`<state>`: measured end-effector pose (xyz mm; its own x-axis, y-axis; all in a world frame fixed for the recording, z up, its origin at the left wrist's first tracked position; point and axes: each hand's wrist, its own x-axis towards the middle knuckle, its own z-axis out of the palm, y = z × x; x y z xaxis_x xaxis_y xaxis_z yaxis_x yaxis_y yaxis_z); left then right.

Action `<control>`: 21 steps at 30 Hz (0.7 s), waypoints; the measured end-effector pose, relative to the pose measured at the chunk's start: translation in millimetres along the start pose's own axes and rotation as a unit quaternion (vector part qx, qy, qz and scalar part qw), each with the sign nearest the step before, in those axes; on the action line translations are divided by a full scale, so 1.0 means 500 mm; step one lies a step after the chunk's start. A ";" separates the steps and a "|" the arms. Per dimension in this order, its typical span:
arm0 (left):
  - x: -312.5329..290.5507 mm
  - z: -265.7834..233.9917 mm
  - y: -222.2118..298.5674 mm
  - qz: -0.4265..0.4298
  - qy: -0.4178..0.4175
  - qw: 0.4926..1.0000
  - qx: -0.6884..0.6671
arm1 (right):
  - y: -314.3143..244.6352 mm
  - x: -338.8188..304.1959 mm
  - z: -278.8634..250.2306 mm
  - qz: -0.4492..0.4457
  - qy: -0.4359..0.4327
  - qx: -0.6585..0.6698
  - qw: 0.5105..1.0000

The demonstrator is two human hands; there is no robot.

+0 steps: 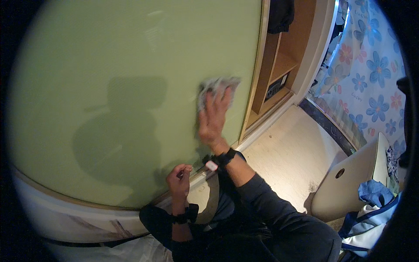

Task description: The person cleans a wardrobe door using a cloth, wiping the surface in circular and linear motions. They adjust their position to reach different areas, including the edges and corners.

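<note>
My right hand (214, 114) presses a crumpled grey-white cloth (234, 83) flat against a large pale green sliding door panel (87, 48), close to its wooden right edge. The fingers lie over the cloth and are slightly blurred. Lower and to the left, my left hand (178, 181) is loosely curled in front of the panel's lower edge, and nothing shows between its fingers. Dark bands circle both wrists, and a small white tag with a red border sits at the right one.
Right of the panel stands an open wooden cabinet (286, 63) with dark clothing and a dark device inside. A flowered curtain (362, 56) hangs at the far right. Below it are a beige bin-like container (338, 192) and a blue-white fabric heap (369, 222). My shadow falls across the panel.
</note>
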<state>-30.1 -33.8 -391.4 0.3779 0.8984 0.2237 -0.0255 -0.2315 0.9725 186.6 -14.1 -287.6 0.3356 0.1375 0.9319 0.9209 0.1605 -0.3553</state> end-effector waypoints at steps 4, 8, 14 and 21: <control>-0.008 0.004 0.016 -0.017 -0.007 1.000 0.012 | 0.004 -0.209 0.003 -0.060 -0.118 0.015 0.991; -0.016 -0.013 -0.010 -0.038 0.006 0.999 0.025 | 0.090 -0.323 -0.036 0.012 -0.154 -0.054 0.986; -0.036 -0.037 -0.005 -0.049 0.029 0.998 0.014 | 0.036 -0.049 -0.010 0.037 -0.019 0.021 0.999; -0.059 -0.036 0.035 -0.090 0.144 0.984 -0.055 | -0.104 -0.230 0.042 -0.150 -0.188 0.033 0.970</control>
<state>-58.5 -57.5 -379.8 0.1087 0.9932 0.0409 -0.0877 -0.0314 0.9956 96.1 -17.6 -377.8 -0.0533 0.4197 0.9061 0.9471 0.3088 -0.0873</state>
